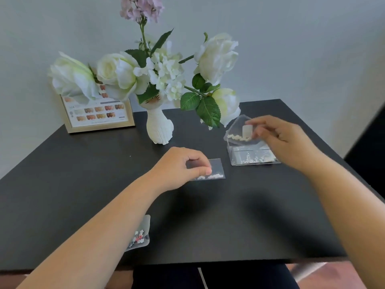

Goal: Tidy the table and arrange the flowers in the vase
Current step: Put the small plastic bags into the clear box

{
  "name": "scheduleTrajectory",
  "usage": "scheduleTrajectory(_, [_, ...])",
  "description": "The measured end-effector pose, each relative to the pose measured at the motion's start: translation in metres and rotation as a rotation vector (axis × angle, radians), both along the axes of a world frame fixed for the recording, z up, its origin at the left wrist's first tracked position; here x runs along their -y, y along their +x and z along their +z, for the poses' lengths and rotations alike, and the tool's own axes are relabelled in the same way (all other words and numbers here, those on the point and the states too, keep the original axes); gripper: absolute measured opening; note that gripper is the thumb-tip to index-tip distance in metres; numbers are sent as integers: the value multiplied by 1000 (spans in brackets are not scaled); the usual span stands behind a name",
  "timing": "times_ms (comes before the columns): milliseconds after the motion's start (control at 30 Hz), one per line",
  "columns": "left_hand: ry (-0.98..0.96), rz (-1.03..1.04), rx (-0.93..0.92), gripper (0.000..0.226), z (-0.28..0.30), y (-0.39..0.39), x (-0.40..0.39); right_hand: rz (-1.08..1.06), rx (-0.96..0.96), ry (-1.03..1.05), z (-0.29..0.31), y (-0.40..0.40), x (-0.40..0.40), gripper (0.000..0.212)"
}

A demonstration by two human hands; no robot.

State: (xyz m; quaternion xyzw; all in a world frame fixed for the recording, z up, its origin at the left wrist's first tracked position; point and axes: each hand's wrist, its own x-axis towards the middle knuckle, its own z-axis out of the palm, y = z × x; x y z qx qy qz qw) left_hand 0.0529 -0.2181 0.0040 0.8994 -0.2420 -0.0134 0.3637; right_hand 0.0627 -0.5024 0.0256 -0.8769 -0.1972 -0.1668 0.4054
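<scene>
A white cat-shaped vase (pixel 159 127) stands at the back of the black table (pixel 208 222), filled with white roses (pixel 123 74), white hydrangea and a tall lilac sprig (pixel 142 8). My left hand (pixel 179 168) pinches a small clear plastic bag (pixel 214 170) of tiny white beads at mid-table. To the right, my right hand (pixel 279 136) holds up the raised lid (pixel 239 130) of a clear plastic box (pixel 253 156). White beads lie in the lid and in the box.
A gold-framed nail colour chart (pixel 98 114) leans on the wall at back left, partly behind a rose. Another small clear bag (pixel 139 234) with white and red bits lies near the front edge, partly under my left forearm.
</scene>
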Motion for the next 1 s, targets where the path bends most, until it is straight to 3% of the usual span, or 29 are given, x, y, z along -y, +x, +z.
scheduleTrajectory(167, [-29,-51,291,15,12,13,55,-330,30,-406,-13,41,47,30])
scheduleTrajectory(300, [-8,-97,373,17,13,27,94,-310,-118,-496,-29,46,56,37])
scheduleTrajectory(467, [-72,-66,257,22,6,47,123,-378,-92,-465,-46,50,64,44])
scheduleTrajectory(567, [-50,-47,257,26,7,61,131,-461,30,-310,-56,49,68,51])
scheduleTrajectory(667, [32,-54,332,29,10,71,141,-472,128,-131,-68,46,69,44])
scheduleTrajectory(833, [67,-30,326,31,8,83,154,-437,107,-46,-77,48,71,35])
scheduleTrajectory(1000, [82,-22,332,34,8,92,161,-433,101,3,-77,46,72,41])
